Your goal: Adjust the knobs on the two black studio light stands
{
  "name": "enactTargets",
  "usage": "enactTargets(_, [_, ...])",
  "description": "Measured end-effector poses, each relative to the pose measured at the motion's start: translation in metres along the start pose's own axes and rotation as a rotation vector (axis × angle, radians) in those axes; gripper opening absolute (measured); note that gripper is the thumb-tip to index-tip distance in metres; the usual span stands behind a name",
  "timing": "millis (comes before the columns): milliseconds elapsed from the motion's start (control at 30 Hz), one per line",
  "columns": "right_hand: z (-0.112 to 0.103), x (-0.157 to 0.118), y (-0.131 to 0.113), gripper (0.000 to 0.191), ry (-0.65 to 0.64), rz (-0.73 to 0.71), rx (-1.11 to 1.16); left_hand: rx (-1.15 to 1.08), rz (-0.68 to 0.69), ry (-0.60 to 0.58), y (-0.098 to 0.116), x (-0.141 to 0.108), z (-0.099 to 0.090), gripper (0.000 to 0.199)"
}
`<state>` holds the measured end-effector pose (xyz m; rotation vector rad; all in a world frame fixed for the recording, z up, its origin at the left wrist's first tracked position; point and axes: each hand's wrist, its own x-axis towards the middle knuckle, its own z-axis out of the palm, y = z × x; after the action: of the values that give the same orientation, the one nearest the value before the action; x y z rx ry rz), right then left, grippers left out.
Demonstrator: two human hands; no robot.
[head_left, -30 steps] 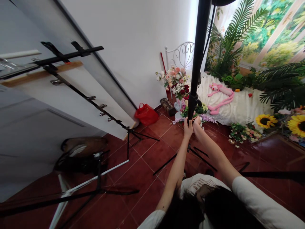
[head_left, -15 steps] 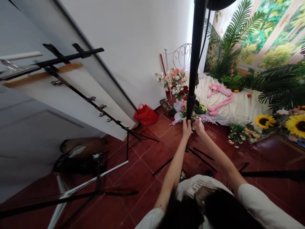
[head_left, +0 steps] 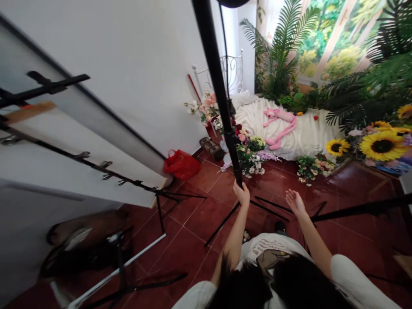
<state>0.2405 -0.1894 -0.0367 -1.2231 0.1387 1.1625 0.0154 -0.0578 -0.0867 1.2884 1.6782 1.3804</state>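
A tall black light stand (head_left: pixel 215 73) leans to the left in front of me, its tripod legs spread on the floor. My left hand (head_left: pixel 242 195) is closed around the lower part of its pole. A dark lamp head shows partly at the top edge, with a thin cable hanging beside the pole. To the right of the stand, my right hand (head_left: pixel 295 201) is in the air, palm up, fingers apart and holding nothing. The tripod legs (head_left: pixel 270 210) lie below and between my two hands.
At left, a white board (head_left: pixel 96 171) is clipped to a black frame on a stand. A red bag (head_left: pixel 183 165) sits by the wall. Ahead are flowers (head_left: pixel 251 156), a white-draped bed with a pink plush toy (head_left: pixel 280 122), and sunflowers (head_left: pixel 383 143). A black pole (head_left: pixel 363 208) crosses at right.
My right hand has moved away from the pole to the right. The pole, upright before, now tilts left at its top, with my left hand still on it. The view has shifted.
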Motion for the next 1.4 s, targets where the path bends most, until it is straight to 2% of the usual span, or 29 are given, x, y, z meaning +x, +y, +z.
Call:
enactTargets(67, [-0.032,-0.007,0.0,0.021,0.083,-0.012,0.077,0.053,-0.184,-0.086,-0.017,-0.02,0.009,0.046])
enactTargets(133, [-0.06,-0.014,-0.001,0.021,0.154,-0.028,0.148,0.053,-0.323,-0.259,-0.027,-0.039,0.023,0.038])
enactTargets(200, [-0.082,-0.022,-0.003,0.02,0.213,-0.058,0.196,0.029,-0.39,-0.478,-0.026,-0.057,0.044,0.024])
enactTargets(267, [-0.101,-0.031,-0.007,0.019,0.264,-0.098,0.249,-0.003,-0.388,-0.703,-0.017,-0.074,0.07,0.011])
enactTargets(333, [-0.116,-0.042,-0.011,0.019,0.299,-0.145,0.341,-0.034,-0.355,-0.907,0.0,-0.091,0.098,0.009])
enactTargets(433, [-0.137,-0.06,-0.018,0.015,0.329,-0.205,0.493,-0.085,-0.286,-1.16,0.036,-0.118,0.141,0.014])
enactTargets(533, [-0.154,-0.079,-0.025,0.008,0.347,-0.26,0.58,-0.187,-0.162,-1.383,0.084,-0.148,0.178,0.023])
enactTargets(633, [-0.166,-0.097,-0.035,0.007,0.357,-0.293,0.658,-0.319,0.014,-1.547,0.138,-0.182,0.205,0.029])
enactTargets(767, [-0.175,-0.116,-0.06,0.01,0.279,-0.343,0.851,-0.532,0.257,-1.611,0.212,-0.227,0.222,0.039])
enactTargets(867, [-0.173,-0.124,-0.088,0.01,0.094,-0.383,0.946,-0.697,0.286,-1.628,0.255,-0.256,0.228,0.047])
enactTargets(933, [-0.169,-0.126,-0.107,0.014,-0.037,-0.368,0.96,-0.72,0.26,-1.609,0.272,-0.27,0.232,0.052])
enactTargets(1033, [-0.162,-0.122,-0.132,0.022,-0.173,-0.342,0.93,-0.7,0.216,-1.587,0.28,-0.285,0.241,0.058])
enactTargets(1133, [-0.161,-0.117,-0.15,0.03,-0.262,-0.359,0.922,-0.672,0.176,-1.653,0.279,-0.294,0.248,0.065])
enactTargets(1267, [-0.17,-0.113,-0.161,0.03,-0.39,-0.372,0.886,-0.696,0.141,-1.68,0.279,-0.299,0.247,0.062])
enactTargets(1400, [-0.181,-0.111,-0.164,0.024,-0.473,-0.278,0.992,-0.741,0.115,-1.677,0.282,-0.301,0.244,0.059])
